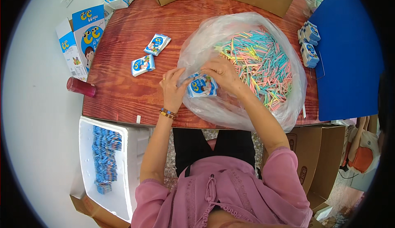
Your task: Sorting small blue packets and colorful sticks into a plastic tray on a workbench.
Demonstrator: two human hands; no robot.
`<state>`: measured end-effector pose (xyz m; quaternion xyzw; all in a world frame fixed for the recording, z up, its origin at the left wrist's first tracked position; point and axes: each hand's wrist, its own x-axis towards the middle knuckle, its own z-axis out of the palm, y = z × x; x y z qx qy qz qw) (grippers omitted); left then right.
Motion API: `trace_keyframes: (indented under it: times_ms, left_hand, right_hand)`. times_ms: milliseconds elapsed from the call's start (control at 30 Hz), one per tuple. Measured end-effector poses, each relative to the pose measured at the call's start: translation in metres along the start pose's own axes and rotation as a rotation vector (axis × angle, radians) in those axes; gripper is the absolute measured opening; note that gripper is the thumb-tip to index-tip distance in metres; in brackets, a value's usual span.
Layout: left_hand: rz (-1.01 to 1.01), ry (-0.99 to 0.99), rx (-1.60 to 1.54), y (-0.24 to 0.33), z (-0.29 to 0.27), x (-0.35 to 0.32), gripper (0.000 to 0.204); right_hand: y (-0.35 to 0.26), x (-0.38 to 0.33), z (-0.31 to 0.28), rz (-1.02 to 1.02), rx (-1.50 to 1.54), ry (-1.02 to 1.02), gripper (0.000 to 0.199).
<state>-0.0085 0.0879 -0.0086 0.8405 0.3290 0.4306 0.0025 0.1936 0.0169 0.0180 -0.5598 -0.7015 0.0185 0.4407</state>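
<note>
A: Packet (201, 86), the small blue-and-white one, sits at the mouth of the clear bag (230, 108), pinched between both hands. Filling step, I judge.

B: Grips?

A: Left hand (173, 89) closed on its left edge; right hand (223, 73) closed on its top, beside the pastel sticks (263, 63).

B: Room?

A: Bare wood leftward by two loose packets (149, 55); table edge (123, 117) near the wrists.

Pastel straws (263, 61); blue-and-white packet (201, 86)
</note>
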Motion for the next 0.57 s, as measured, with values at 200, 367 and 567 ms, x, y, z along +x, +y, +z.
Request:
trace_keyframes:
  times_ms: [200,367,567]
  left_hand:
    - [-0.773,-0.291,-1.189,0.016,-0.011,0.008,0.011]
    - [-0.890,-0.162,-1.322,0.042,-0.014,-0.004,0.012]
    - [-0.907,-0.102,-1.343,0.058,-0.009,-0.019,0.016]
  right_hand:
    - [-0.015,-0.006,-0.014,0.583,0.693,-0.163,0.006]
    - [-0.036,-0.016,-0.023,0.681,0.820,-0.110,0.008]
    - [-0.023,-0.039,-0.018,0.635,0.795,-0.043,0.013]
